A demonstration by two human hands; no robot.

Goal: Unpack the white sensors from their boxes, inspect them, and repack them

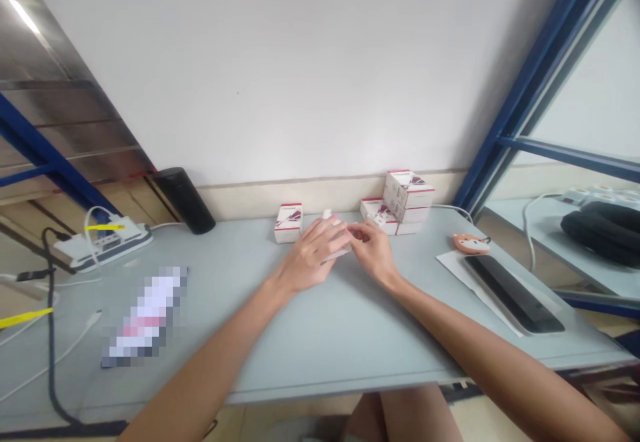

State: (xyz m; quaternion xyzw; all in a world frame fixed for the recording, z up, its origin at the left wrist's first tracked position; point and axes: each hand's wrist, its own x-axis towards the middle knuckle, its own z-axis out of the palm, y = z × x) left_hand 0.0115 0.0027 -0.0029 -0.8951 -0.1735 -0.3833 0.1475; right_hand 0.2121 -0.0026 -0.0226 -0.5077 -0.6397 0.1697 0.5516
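My left hand (314,253) lies over a small white box (327,215), its fingers wrapped across the top and hiding most of it. On the box's right side, my right hand (373,249) has its thumb and fingers pinched together at the edge; whether a flap is between them is hidden. A similar white box with red edges (289,223) lies just left of my left hand. Behind my right hand a stack of such boxes (409,202) stands near the wall, with a lone box (376,211) against its left side.
A black cylinder (184,200) and a power strip (113,245) with cables stand at the left, near a blurred-out flat item (147,315). To the right lie a phone (513,293) on white paper (453,263) and an orange-white trinket (471,243). A wall (310,82) bounds the back.
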